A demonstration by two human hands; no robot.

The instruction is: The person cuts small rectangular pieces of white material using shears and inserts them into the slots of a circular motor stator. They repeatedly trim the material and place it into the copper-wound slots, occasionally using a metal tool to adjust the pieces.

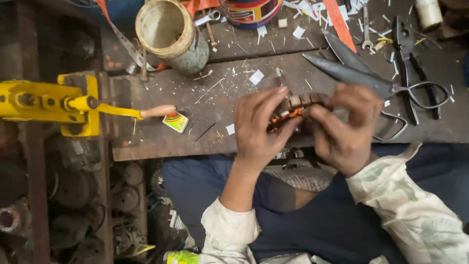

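Item, in my hands: a small round motor core of slotted grey metal wound with orange-copper wire point(293, 108), held over the near edge of the dark, scuffed wooden workbench point(161, 93), above my lap.

My left hand point(259, 129): fingers curled around the core's left side, fingertips pressed on its top, palm turned down.

My right hand point(344, 127): closed around the core's right side, thumb and fingers pinching it from above; what the fingertips grip I cannot tell.

Item, just behind my right hand: large grey steel shears with looped handles point(371, 80), lying flat, blades pointing left.

Item, far right of the bench: black pliers point(408, 54), lying beside the shears' handles.

Item, far edge, left of centre: a stained cream cylindrical tin, open-topped point(171, 34).

Item, left end: a yellow hand-crank winding machine with a wooden knob handle point(63, 102).

Item, near that handle: a small colourful printed card packet point(176, 122), flat on the bench.

Scattered across the bench: white paper scraps point(256, 77).
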